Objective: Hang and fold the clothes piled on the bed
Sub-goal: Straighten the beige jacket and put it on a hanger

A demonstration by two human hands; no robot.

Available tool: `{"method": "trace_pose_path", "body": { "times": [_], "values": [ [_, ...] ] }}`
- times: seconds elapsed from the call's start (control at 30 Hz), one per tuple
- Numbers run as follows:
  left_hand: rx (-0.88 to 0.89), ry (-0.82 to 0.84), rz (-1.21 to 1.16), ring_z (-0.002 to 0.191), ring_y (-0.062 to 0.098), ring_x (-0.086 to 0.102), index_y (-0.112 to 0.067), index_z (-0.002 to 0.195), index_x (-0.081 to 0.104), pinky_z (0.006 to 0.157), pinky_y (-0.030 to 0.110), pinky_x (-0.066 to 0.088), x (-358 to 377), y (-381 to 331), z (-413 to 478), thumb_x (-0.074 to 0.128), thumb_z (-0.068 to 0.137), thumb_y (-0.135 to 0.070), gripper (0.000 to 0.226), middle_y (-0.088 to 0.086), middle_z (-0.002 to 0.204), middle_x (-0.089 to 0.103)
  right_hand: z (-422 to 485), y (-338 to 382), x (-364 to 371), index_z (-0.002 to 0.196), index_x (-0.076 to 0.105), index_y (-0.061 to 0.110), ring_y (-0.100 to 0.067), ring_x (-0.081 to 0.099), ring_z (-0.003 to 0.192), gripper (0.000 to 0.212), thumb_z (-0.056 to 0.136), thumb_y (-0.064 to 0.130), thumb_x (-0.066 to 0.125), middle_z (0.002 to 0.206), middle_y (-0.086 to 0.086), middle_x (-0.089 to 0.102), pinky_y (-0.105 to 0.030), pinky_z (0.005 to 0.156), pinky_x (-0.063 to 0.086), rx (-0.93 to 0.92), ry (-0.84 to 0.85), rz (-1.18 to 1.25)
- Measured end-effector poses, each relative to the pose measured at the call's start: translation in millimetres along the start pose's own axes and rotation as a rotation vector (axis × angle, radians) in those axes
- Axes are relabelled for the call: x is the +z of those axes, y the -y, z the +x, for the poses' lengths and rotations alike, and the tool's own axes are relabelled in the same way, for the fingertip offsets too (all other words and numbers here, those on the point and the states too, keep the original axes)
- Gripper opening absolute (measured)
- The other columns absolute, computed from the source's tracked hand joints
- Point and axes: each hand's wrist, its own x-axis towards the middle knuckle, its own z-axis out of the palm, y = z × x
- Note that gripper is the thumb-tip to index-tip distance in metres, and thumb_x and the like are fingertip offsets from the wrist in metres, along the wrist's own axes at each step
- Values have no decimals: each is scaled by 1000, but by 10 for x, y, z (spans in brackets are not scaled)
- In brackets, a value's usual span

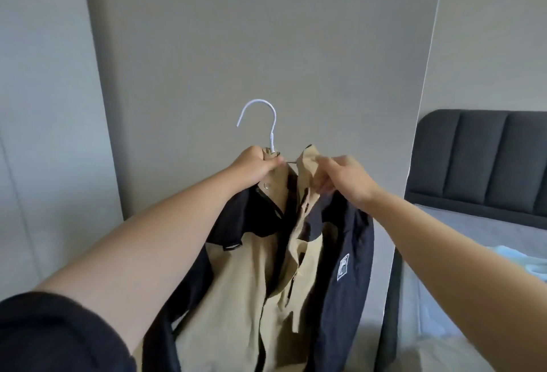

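A tan and dark navy jacket (pixel 254 277) hangs in front of me on a white hanger (pixel 268 123), whose hook sticks up above the collar. My left hand (pixel 256 166) grips the hanger's neck together with the left side of the collar. My right hand (pixel 344 177) pinches the right side of the tan collar. The hanger's shoulders are hidden inside the jacket. A white logo patch shows on the navy right sleeve.
A grey wall panel (pixel 266 46) stands straight ahead. At the right is a bed (pixel 473 223) with a dark padded headboard (pixel 485 161), and a light blue garment (pixel 529 262) lies on it near the frame's edge.
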Motion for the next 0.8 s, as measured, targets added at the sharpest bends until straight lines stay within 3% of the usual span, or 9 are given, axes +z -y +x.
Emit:
{"method": "trace_pose_path", "body": {
  "times": [0.1,0.17,0.23,0.33,0.43,0.57,0.63,0.73,0.8],
  "values": [
    [15,27,79,49,9,48,-12,57,44,59,27,42,-2,-16,-23,60,92,-33,44,-4,56,48,145,-154,-72,87,64,10,-28,54,92,42,99,40,38,92,-6,61,-37,76,40,-29,-291,-394],
    [35,36,165,44,5,44,-16,52,35,53,22,35,-17,-33,-46,61,91,-35,50,-9,50,42,195,-259,-26,108,64,7,-31,56,103,48,99,45,36,110,-11,63,-37,86,42,147,-52,-493],
    [42,79,262,52,11,46,-16,54,35,56,25,35,-4,-10,-75,61,90,-36,48,-6,56,44,189,-350,68,100,66,-2,-31,60,95,48,100,39,41,106,-17,67,-34,81,44,248,137,-436],
    [32,158,416,51,14,36,-16,56,33,53,28,29,16,89,-126,61,90,-35,48,-3,54,33,139,-377,212,82,70,5,-20,57,80,17,91,9,55,80,-5,66,-20,67,46,176,111,-246],
    [66,162,435,49,10,41,-20,53,44,52,24,31,-82,133,-122,61,91,-34,44,-7,52,40,139,-284,331,64,61,11,-19,51,67,33,78,-12,43,62,-1,57,-20,46,36,80,-225,-69],
    [110,310,438,63,-1,58,-33,80,67,56,10,45,-130,133,-169,59,93,-32,15,-14,77,63,118,197,381,76,70,18,-4,58,68,43,72,-11,40,67,14,62,-8,55,37,-198,-674,146],
    [103,212,347,79,14,65,-19,100,68,65,19,51,-144,206,-171,57,94,-27,15,-1,93,67,82,324,428,74,68,24,8,58,66,43,72,-10,41,65,20,64,-7,62,42,-324,-473,162],
    [71,63,153,85,14,59,-9,91,68,67,14,42,-197,384,-176,60,93,-18,12,5,88,67,36,158,524,82,73,17,-3,61,82,39,78,-9,44,79,9,67,-17,74,44,-212,67,-143],
    [19,55,137,80,16,58,-3,93,68,71,21,42,-159,450,-193,60,93,-20,19,6,83,65,13,1,553,91,73,16,-13,60,89,30,84,-3,51,84,8,64,-11,73,40,-211,-14,-196]
  ]
}}
